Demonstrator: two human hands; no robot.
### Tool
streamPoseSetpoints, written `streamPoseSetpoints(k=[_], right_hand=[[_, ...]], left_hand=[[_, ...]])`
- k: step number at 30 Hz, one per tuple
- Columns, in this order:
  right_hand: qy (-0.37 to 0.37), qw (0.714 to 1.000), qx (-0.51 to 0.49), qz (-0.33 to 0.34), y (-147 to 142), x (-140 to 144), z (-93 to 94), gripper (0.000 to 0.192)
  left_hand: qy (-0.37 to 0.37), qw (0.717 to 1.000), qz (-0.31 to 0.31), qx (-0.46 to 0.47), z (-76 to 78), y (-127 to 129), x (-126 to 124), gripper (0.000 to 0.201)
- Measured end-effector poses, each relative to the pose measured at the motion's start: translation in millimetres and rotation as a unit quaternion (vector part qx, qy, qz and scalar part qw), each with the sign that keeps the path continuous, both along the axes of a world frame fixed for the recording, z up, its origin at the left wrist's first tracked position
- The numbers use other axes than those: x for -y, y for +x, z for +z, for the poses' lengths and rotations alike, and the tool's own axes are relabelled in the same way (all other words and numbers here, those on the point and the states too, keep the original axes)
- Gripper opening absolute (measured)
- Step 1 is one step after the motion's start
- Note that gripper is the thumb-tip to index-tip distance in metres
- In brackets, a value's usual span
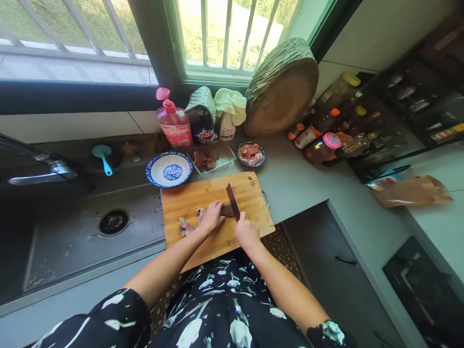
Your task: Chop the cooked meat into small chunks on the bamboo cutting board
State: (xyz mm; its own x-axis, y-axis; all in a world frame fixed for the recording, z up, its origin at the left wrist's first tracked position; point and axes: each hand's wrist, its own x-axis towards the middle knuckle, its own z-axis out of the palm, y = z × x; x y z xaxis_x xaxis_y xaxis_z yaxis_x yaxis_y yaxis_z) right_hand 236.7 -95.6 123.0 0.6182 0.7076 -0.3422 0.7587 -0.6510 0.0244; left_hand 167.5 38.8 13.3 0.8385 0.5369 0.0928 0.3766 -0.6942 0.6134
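Note:
A wooden cutting board (250, 193) lies on the grey counter in front of me. On it rests a dark piece of meat (226, 210). My left hand (210, 217) presses down on the meat's left part. My right hand (246, 233) grips a cleaver (232, 200) by its handle, with the blade standing on the meat just right of my left fingers. Cut pieces of meat (185, 226) lie on the board to the left of my left hand.
Behind the board stand a blue-rimmed plate (168, 169), a clear tray (212, 160) with brown pieces and a small bowl of raw meat (251, 153). A sink (90, 227) is at left. A round chopping block (282, 89), a pink bottle (174, 121) and sauce bottles (322, 137) line the back.

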Motion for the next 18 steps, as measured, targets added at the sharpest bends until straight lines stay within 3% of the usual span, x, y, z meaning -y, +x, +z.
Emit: streamPoseSetpoints(k=[6, 18], right_hand=[[-0.022, 1.0, -0.009, 0.003, -8, -7, -2.2, 0.031], [-0.053, 0.996, -0.065, -0.007, 0, -21, -0.7, 0.028]], left_hand=[[-0.037, 0.999, -0.033, 0.016, 2.9, -1, -3, 0.041], [-0.058, 0.998, -0.03, -0.012, 2.5, 5, -5, 0.031]])
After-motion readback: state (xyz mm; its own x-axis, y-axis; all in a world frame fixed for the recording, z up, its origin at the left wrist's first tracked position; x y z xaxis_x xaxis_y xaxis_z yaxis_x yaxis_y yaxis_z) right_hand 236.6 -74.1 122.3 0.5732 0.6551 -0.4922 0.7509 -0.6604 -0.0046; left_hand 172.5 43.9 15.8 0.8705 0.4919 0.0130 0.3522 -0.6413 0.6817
